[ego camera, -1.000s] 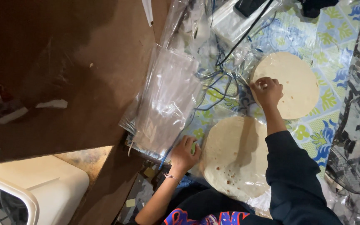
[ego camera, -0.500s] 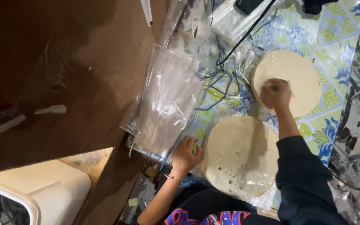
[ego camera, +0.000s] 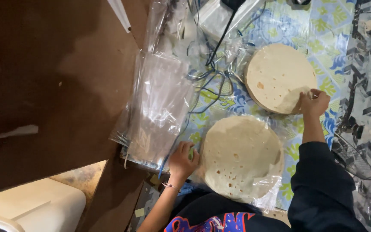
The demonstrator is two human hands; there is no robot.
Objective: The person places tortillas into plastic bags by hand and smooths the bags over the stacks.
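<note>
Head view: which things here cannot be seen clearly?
- Near flatbread stack: its count is hidden, seen from above; clear wrap blurs its lower edge.
- Right hand fingertips: hidden against the far stack.
- Clear bags: glare hides their number.
- Black cable: cut off by the top edge.

I see a tablecloth (ego camera: pixel 323 25) printed in blue, green and yellow floral shapes on a pale ground. Both flatbread stacks, the far stack (ego camera: pixel 280 77) and the near stack (ego camera: pixel 241 157), look cream-white to me, flecked with small tan-brown toasted spots. The pile of plastic bags (ego camera: pixel 159 107) is clear with a milky sheen, and the thin cords (ego camera: pixel 211 81) across the cloth read blue and black. My right sleeve (ego camera: pixel 320 184) is dark navy. The shirt front (ego camera: pixel 211 223) shows red and blue lettering on black. The board (ego camera: pixel 52 86) at left is dark brown, and the container (ego camera: pixel 30 206) below it is off-white. A black-and-grey chevron pattern covers the sheet (ego camera: pixel 370 73) at right.
</note>
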